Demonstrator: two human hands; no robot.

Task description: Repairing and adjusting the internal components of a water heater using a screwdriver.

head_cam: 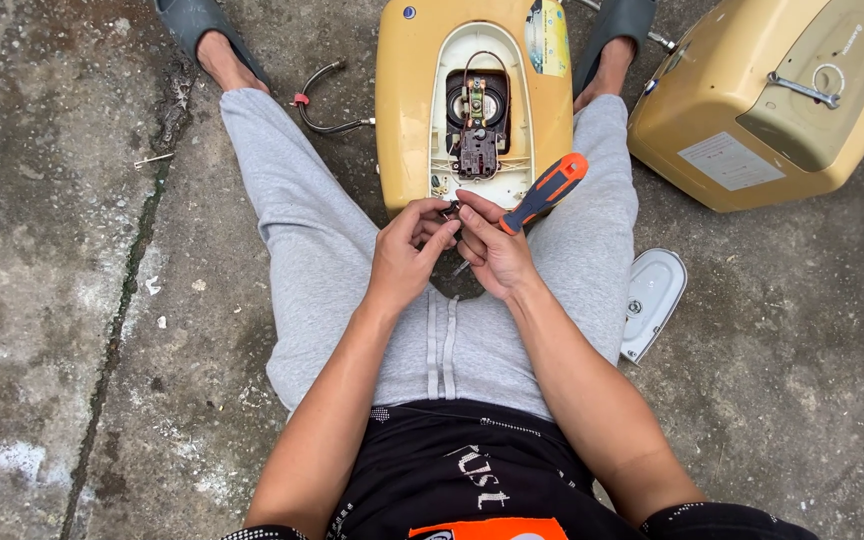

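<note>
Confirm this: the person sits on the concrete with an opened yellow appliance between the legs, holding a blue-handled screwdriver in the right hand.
One detail is wrong: the screwdriver has an orange and black handle, not blue. The head view shows it in the right hand, close to the left hand. The rest holds: the person sits on concrete with the opened yellow appliance between the legs.

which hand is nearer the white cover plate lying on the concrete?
Right. The right hand, holding the orange-handled screwdriver, sits just left of the white cover plate. The left hand is farther left, beyond the right hand, fingertips meeting it.
</note>
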